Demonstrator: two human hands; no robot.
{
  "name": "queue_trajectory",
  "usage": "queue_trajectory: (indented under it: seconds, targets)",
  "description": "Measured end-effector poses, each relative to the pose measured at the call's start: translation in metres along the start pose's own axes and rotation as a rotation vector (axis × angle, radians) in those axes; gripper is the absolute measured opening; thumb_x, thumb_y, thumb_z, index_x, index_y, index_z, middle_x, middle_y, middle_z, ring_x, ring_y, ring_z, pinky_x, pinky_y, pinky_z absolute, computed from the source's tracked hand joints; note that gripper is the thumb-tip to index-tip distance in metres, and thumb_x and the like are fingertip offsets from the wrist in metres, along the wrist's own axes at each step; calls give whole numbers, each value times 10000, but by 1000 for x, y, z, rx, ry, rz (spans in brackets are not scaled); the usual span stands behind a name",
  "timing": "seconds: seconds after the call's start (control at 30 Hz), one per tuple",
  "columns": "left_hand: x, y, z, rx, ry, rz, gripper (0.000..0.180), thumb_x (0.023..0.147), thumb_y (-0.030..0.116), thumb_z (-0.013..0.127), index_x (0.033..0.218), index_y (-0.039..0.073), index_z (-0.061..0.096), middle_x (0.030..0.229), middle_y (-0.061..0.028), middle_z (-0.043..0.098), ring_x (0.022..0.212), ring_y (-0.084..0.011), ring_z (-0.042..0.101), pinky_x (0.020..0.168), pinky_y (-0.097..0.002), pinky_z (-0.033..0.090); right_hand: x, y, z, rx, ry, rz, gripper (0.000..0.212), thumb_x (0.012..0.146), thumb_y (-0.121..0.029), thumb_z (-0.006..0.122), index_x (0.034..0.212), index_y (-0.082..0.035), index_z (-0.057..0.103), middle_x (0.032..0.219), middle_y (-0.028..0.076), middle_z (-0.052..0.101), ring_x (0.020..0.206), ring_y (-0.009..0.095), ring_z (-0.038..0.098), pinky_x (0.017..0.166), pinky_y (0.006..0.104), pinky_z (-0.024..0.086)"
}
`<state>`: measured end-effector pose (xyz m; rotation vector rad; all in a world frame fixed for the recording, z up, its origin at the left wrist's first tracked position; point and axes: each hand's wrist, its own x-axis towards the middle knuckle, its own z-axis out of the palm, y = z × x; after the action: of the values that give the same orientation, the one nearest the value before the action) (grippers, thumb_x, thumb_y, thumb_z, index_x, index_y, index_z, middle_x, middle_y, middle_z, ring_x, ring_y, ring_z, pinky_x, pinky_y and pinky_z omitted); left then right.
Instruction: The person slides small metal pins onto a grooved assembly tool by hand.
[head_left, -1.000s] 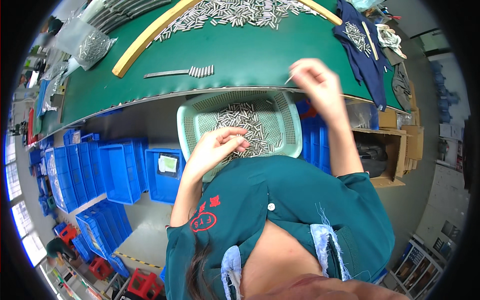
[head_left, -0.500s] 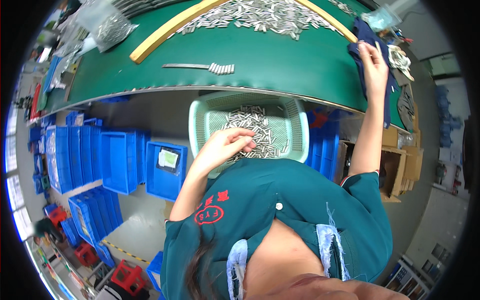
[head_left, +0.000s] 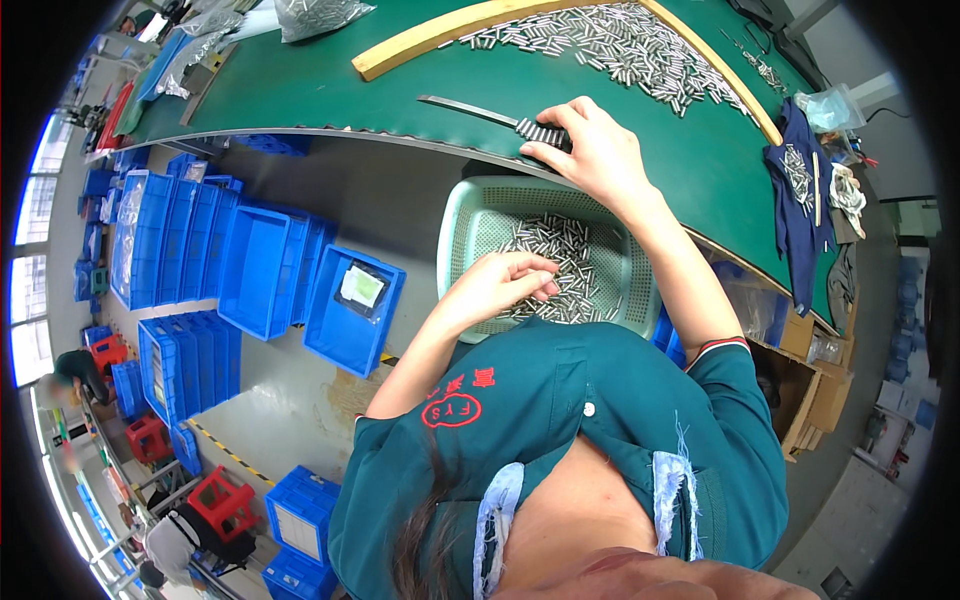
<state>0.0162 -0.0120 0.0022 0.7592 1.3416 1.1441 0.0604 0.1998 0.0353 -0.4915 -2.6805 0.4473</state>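
To the left of the green basket [head_left: 456, 245] I see blue crates [head_left: 255, 270], then, on the desk [head_left: 330, 85] beyond it, a flat metal strip [head_left: 468, 109]. My left hand [head_left: 495, 287] hangs over the basket's loose metal pins [head_left: 570, 250], fingers curled toward the thumb, though I cannot tell whether they pinch anything. Past the basket's far rim, my right hand [head_left: 598, 150] has thumb and forefinger parted around the right end of a row of pins [head_left: 530, 130] by the strip, pinching or not I cannot tell, with a navy cloth [head_left: 800, 250] right of the basket.
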Motion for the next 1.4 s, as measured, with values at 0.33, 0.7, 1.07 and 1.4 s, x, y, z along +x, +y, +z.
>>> queue_trajectory:
  seconds: [0.33,0.7,1.07,1.4]
  targets:
    - [8,-9,-4,-7,-6,-15,306,941,159,555,1150,-60,606,942,-97,705,848,-115,660,738,-241,520,11,-8,8,-112,44,-65,361,817,-512,648,989,-196,660,845,46,569,740,211,636,633,344,528]
    - [23,4,-9,-98,-52,92,296,945,160,556,1150,-46,610,951,-106,697,850,-136,662,766,-262,526,-29,40,-36,-81,-15,-77,273,835,-418,661,984,-189,649,803,47,543,710,220,608,622,349,511]
    - [80,75,2,1062,469,691,219,833,200,663,1000,59,645,869,-97,620,848,-278,619,758,-396,517,-53,35,-56,16,-90,15,343,825,-414,676,1065,-171,637,891,53,564,804,233,619,692,349,520]
    - [92,75,4,1170,381,613,246,839,207,667,1048,83,631,928,-80,594,922,-256,587,799,-372,488,-69,38,-54,139,-85,116,340,827,-362,685,1083,-141,650,984,50,576,912,228,613,770,360,514]
